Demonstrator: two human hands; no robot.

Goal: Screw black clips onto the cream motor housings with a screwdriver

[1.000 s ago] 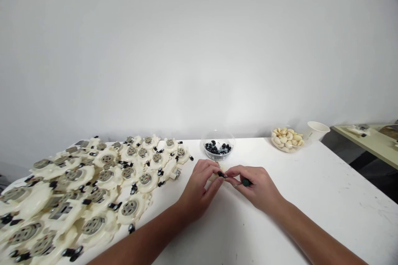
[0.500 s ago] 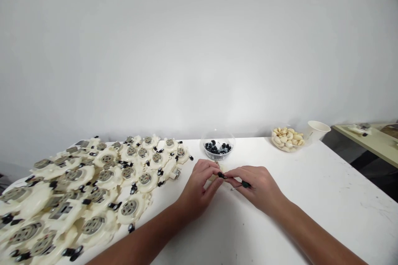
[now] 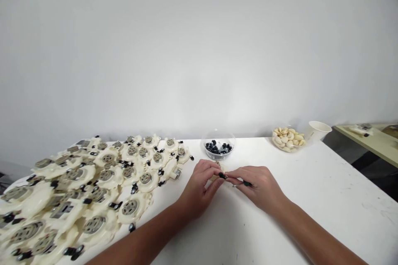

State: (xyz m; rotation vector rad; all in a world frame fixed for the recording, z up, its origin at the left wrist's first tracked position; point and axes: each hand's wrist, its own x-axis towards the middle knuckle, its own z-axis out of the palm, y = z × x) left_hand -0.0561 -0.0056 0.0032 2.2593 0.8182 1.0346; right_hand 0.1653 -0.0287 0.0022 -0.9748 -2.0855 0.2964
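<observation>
My left hand [image 3: 200, 190] is closed, with a small black part [image 3: 222, 175] pinched between thumb and forefinger. The fingertips of my right hand [image 3: 256, 186] meet it from the other side and are pressed together at the part's end. Within my right hand's grip also lies a small dark green piece [image 3: 247, 183] with a short metal shaft; I cannot tell its kind. Behind the fingers a cream housing [image 3: 219, 165] shows partly, mostly hidden by my left hand.
Many cream motor housings [image 3: 129, 206] with black parts cover the table's left side. Behind my hands stands a clear bowl [image 3: 218, 156] of small black pieces. At the back right are a bowl of cream rounded pieces [image 3: 289, 138] and a white cup [image 3: 317, 131]. A shelf [image 3: 370, 140] lies beyond.
The dark green piece and its metal shaft have turned slightly in my right hand. Both hands stay in almost the same place.
</observation>
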